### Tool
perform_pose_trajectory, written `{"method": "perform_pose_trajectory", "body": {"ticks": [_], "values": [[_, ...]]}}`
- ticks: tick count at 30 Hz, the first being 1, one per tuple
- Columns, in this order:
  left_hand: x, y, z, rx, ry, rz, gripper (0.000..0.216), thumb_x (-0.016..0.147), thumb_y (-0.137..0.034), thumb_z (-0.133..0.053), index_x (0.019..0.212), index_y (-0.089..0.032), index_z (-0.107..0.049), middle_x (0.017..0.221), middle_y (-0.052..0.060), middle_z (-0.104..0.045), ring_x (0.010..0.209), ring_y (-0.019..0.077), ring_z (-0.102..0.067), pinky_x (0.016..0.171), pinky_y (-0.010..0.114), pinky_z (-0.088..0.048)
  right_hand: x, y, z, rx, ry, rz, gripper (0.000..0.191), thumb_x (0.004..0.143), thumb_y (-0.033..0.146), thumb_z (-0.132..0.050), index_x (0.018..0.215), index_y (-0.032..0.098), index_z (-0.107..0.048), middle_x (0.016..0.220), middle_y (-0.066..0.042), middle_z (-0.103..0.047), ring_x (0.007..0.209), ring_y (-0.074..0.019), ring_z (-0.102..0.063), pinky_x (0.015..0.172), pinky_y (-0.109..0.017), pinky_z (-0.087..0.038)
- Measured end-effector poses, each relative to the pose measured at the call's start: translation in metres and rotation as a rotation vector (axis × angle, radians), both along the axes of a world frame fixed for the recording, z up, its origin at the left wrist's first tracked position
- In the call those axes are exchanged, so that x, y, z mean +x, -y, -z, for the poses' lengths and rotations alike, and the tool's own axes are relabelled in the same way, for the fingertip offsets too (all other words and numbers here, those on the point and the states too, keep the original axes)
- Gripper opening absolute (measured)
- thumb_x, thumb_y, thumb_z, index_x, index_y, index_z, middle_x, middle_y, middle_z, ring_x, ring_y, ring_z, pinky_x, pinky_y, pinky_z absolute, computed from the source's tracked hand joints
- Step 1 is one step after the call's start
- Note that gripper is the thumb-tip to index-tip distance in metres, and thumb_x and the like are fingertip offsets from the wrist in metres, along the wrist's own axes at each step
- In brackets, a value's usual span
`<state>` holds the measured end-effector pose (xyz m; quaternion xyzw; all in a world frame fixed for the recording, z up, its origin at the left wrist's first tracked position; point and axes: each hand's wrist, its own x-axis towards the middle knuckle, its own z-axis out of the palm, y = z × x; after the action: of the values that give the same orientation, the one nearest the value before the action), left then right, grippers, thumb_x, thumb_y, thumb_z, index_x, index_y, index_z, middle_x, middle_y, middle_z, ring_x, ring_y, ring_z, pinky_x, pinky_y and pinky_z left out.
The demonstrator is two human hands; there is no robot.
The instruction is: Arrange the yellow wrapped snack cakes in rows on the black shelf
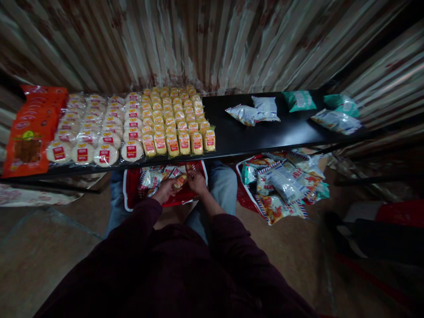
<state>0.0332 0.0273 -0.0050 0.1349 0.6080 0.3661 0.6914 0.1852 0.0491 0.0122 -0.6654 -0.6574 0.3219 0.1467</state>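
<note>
My left hand (165,190) is closed round a small wrapped yellow cake (180,181) over the red basket (132,194) on my lap. Close beside it, my right hand (196,182) has its fingers curled near a small brownish-yellow piece, too dim to name. Silver-and-red snack bags (151,177) lie in the basket to the left of my hands. On the black shelf (228,137) just above stand rows of wrapped yellow cakes (184,142), beside rows of round white rice crackers (104,154) with red labels.
An orange packet (35,128) lies at the shelf's left end. Silver bags (265,108) and green bags (299,101) rest toward its right. A second basket (247,187), heaped with snack bags (286,181), sits right of my knee. A striped curtain (185,44) hangs behind.
</note>
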Motion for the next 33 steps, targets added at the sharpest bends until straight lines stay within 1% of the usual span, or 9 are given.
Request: {"method": "perform_pose_trajectory", "body": {"ticks": [3, 5, 7, 10, 13, 17, 25, 28, 33], "values": [[-0.007, 0.001, -0.01, 0.005, 0.025, 0.122, 0.029, 0.068, -0.018, -0.072, 0.095, -0.013, -0.065, 0.087, 0.008, -0.071, 0.073, 0.0171, -0.068, 0.059, 0.023, -0.053, 0.001, 0.0, 0.0, -0.086, -0.043, -0.011, 0.033, 0.094, 0.025, -0.039, 0.117, 0.02, -0.061, 0.12, -0.007, -0.066, 0.11, -0.0165, -0.061, 0.097, -0.029, -0.045], [-0.011, 0.001, -0.017, 0.021, 0.012, 0.188, 0.031, 0.068, -0.017, -0.072, 0.098, -0.013, -0.066, 0.091, 0.009, -0.071, 0.07, 0.017, -0.068, 0.055, 0.022, -0.052, 0.001, 0.0, 0.001, -0.141, -0.093, -0.038, 0.033, 0.095, 0.033, -0.039, 0.112, 0.022, -0.064, 0.112, -0.005, -0.069, 0.104, -0.0163, -0.064, 0.093, -0.028, -0.048], [-0.014, -0.001, -0.025, 0.053, 0.002, 0.199, 0.032, 0.069, -0.016, -0.071, 0.1, -0.014, -0.066, 0.095, 0.009, -0.07, 0.069, 0.0167, -0.069, 0.054, 0.022, -0.052, 0.001, 0.001, 0.004, -0.159, -0.145, -0.052, 0.03, 0.094, 0.036, -0.042, 0.105, 0.023, -0.067, 0.103, -0.003, -0.072, 0.097, -0.0164, -0.066, 0.089, -0.027, -0.05], [-0.016, -0.002, -0.035, 0.093, -0.012, 0.141, 0.026, 0.072, -0.014, -0.068, 0.098, -0.015, -0.065, 0.097, 0.008, -0.07, 0.071, 0.0158, -0.069, 0.057, 0.022, -0.053, 0.0, 0.0, 0.009, -0.153, -0.263, -0.035, 0.027, 0.091, 0.033, -0.046, 0.1, 0.023, -0.069, 0.09, -0.001, -0.073, 0.088, -0.0159, -0.067, 0.083, -0.027, -0.052], [-0.016, -0.001, -0.04, 0.12, -0.021, 0.078, 0.022, 0.075, -0.015, -0.067, 0.097, -0.016, -0.063, 0.094, 0.007, -0.069, 0.07, 0.0142, -0.069, 0.062, 0.023, -0.054, 0.0, -0.002, 0.013, -0.164, -0.36, 0.04, 0.024, 0.088, 0.031, -0.049, 0.097, 0.022, -0.07, 0.086, 0.0, -0.073, 0.085, -0.0159, -0.067, 0.081, -0.028, -0.053], [-0.013, 0.003, -0.041, 0.122, -0.005, 0.069, 0.023, 0.075, -0.014, -0.065, 0.098, -0.015, -0.062, 0.094, 0.007, -0.069, 0.067, 0.0144, -0.069, 0.061, 0.023, -0.053, 0.0, -0.005, 0.017, -0.176, -0.477, 0.153, 0.021, 0.084, 0.028, -0.052, 0.095, 0.019, -0.068, 0.092, -0.002, -0.072, 0.086, -0.0152, -0.067, 0.081, -0.028, -0.054], [-0.009, 0.006, -0.04, 0.097, 0.035, -0.04, 0.021, 0.077, -0.015, -0.064, 0.098, -0.016, -0.06, 0.089, 0.008, -0.071, 0.072, 0.017, -0.071, 0.063, 0.023, -0.055, -0.001, -0.005, 0.026, -0.215, -0.619, 0.253, 0.024, 0.083, 0.031, -0.053, 0.099, 0.017, -0.064, 0.095, -0.006, -0.071, 0.081, -0.0144, -0.068, 0.071, -0.026, -0.057], [-0.008, 0.009, -0.041, 0.086, 0.102, -0.087, 0.021, 0.078, -0.014, -0.062, 0.099, -0.016, -0.059, 0.091, 0.009, -0.071, 0.079, 0.0186, -0.071, 0.068, 0.026, -0.057, -0.001, -0.005, 0.025, -0.247, -0.696, 0.313, 0.025, 0.083, 0.031, -0.053, 0.102, 0.017, -0.062, 0.097, -0.006, -0.07, 0.079, -0.0138, -0.068, 0.07, -0.025, -0.057], [-0.006, 0.015, -0.042, 0.064, 0.209, -0.186, 0.024, 0.08, -0.011, -0.055, 0.104, -0.013, -0.058, 0.087, 0.009, -0.07, 0.08, 0.0194, -0.071, 0.07, 0.029, -0.059, -0.004, -0.005, 0.018, -0.293, -0.837, 0.407, 0.026, 0.079, 0.024, -0.056, 0.103, 0.016, -0.063, 0.097, -0.007, -0.071, 0.075, -0.0133, -0.067, 0.07, -0.025, -0.056]]}}
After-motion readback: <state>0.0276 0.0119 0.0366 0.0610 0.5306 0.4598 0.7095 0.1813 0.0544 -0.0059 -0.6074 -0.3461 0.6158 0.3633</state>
